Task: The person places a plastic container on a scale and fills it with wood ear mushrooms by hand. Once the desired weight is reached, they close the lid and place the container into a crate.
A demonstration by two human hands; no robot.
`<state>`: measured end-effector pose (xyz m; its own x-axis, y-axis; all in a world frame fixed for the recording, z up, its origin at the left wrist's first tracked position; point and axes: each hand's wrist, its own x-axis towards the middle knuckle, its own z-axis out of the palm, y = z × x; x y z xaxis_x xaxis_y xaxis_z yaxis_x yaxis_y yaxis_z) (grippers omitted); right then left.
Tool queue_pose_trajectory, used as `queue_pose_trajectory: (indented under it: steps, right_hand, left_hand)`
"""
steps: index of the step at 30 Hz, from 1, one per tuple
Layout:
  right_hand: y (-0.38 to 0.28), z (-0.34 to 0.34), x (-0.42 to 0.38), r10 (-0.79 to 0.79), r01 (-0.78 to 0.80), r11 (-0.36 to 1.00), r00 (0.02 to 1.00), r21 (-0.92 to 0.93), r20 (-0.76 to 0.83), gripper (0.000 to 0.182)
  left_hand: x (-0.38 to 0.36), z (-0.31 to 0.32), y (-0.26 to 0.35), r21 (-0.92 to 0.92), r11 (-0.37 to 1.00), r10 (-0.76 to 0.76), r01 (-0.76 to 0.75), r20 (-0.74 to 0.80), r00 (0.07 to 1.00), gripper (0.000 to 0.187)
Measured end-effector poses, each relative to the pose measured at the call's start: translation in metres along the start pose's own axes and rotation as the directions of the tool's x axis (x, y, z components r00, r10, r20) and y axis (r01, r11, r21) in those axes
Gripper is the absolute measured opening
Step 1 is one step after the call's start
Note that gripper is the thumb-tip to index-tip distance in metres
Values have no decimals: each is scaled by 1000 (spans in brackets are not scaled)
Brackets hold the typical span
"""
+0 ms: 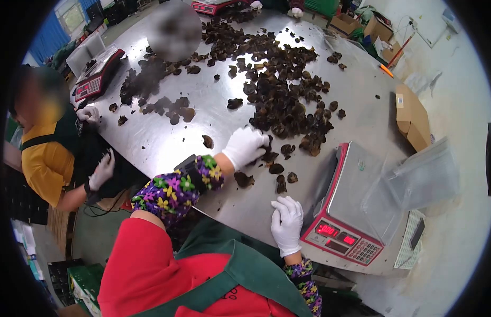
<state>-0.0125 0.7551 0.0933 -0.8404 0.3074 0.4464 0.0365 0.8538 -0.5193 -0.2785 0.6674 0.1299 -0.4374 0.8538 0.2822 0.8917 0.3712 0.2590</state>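
Note:
My left hand (246,148), in a white glove, reaches to the near edge of a heap of dark brown dried wood ear mushrooms (279,108). Its fingertips close on a dark mushroom piece (267,145), partly hidden by the glove. Several loose wood ears, among them one curled piece (244,180), lie between my two hands. My right hand (286,224), also gloved, rests at the table's near edge with its fingers loosely extended and holds nothing. Right beside it stands a red-framed digital scale (343,238) with lit red figures.
A clear plastic tub (425,171) tilts at the scale's right side. An opened cardboard box (412,116) stands by the right table edge. To the left, a co-worker (50,158) in yellow sits near another scale (97,76). More gloved hands (295,11) show across the metal table (356,116).

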Motion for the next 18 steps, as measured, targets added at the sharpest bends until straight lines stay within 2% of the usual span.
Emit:
queue_pose_trajectory:
  steps: [2,3,4,5,6,8,10,12,13,14,18]
  right_hand:
    - [-3,-1,2,30,-30,999,1000,-15,1,25]
    - [-3,-2,2,32,-32,999,999,-25,2,25]
    - [-2,-3,3,27,-27,1000,1000,0,3,24]
    - [-4,-4,3,44,-44,999,999,0,6,23]
    - [-5,-5,4,40,-40,999,999,12,15,22]
    - [-4,-4,4,34,-35,999,999,15,38,20]
    - [12,1,-4,-7,5,1000,995,19,95,27]
    - [20,2,-9,17,-20,999,994,30,106,27]
    - [15,-2,-2,-44,42,999,995,21,93,23]
    - [11,-2,3,-97,97,995,992,0,75,21]
    - [18,-1,0,-115,115,993,989,3,88,22]
  left_hand:
    - [-18,-2,13,-7,1000,17,-17,-59,998,18]
    - [-33,-10,20,5,1000,-2,3,-81,997,25]
    - [-50,-25,30,-43,998,-41,37,-100,994,41]
    - [-68,-29,28,-235,971,-69,38,-125,990,54]
    - [-90,-35,31,-247,965,-136,92,-168,976,61]
    - [-137,-38,32,-196,949,-290,246,-247,925,59]
    - [-177,-19,21,-129,922,-387,365,-312,868,55]
    - [-196,-14,18,-235,870,-490,433,-318,812,50]
    - [-194,-10,19,-209,899,-438,385,-412,799,48]
    - [-186,-17,24,-170,899,-436,403,-429,791,49]
    - [-182,-12,27,-95,868,-483,488,-398,780,49]
